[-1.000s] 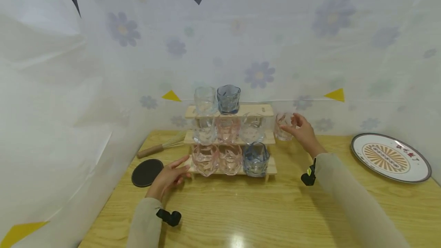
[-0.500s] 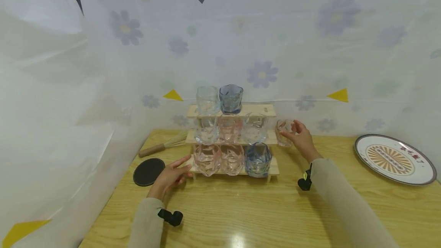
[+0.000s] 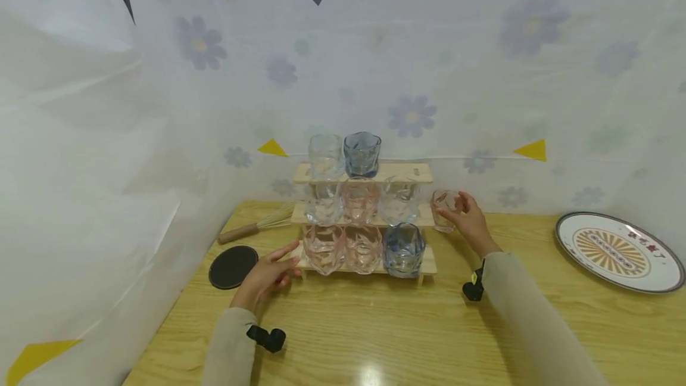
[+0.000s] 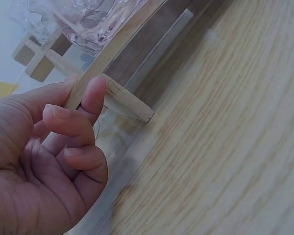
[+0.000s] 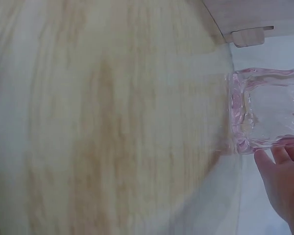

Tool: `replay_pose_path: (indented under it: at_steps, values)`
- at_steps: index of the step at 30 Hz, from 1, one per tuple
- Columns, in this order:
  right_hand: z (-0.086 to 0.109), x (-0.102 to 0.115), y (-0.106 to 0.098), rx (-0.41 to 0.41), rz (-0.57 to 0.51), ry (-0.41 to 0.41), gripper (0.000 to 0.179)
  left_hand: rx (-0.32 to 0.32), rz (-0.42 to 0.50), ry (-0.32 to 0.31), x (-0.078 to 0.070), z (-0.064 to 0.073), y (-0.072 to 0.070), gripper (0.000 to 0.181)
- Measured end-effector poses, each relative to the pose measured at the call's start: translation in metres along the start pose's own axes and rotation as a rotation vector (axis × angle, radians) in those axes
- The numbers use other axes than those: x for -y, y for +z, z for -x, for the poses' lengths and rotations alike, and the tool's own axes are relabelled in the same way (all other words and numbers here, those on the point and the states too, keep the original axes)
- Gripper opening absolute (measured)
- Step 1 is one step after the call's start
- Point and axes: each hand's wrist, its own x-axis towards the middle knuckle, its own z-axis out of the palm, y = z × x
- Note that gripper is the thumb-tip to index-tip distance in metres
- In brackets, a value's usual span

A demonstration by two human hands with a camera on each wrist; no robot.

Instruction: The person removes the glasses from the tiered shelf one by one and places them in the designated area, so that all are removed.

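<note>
My right hand [image 3: 473, 225] grips a pink-tinted glass [image 3: 442, 212] by its sides, thumb in front, just right of a three-tier wooden rack [image 3: 418, 173]. In the right wrist view the glass [image 5: 267, 110] stands upright relative to the table, its base right at the wood. My left hand [image 3: 268, 276] pinches the left end of the rack's lowest shelf; the left wrist view shows thumb and index finger on the board [image 4: 118, 45], other fingers curled loosely below. On the rack sit several faceted glasses: pink ones, clear ones, a dark blue glass [image 3: 404, 252] and a blue-grey glass [image 3: 362, 156].
A whisk [image 3: 241, 232] and a black round coaster [image 3: 233, 267] lie left of the rack. At the far right a large patterned plate [image 3: 616, 252] lies on the wooden table [image 3: 354, 332]. A flowered white sheet [image 3: 343, 46] hangs close behind.
My right hand has lowered the pink glass beside the rack toward the tabletop. The left hand keeps its pinch on the lowest shelf. The head view has shifted slightly.
</note>
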Motion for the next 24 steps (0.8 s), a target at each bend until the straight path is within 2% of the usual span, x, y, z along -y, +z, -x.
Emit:
replay_pose_path:
  at_steps: [7, 15, 24]
  values:
    - [0.001, -0.003, 0.002, 0.002, -0.014, -0.007, 0.1, 0.004, -0.01, 0.003, 0.001, 0.0, -0.001, 0.057]
    - [0.003, 0.002, 0.002, 0.019, -0.014, -0.026, 0.097, -0.027, -0.003, -0.01, 0.002, -0.002, -0.004, 0.054]
    - [0.013, 0.015, -0.022, 0.06, 0.053, -0.069, 0.093, -0.004, -0.003, -0.024, 0.0, -0.001, -0.004, 0.055]
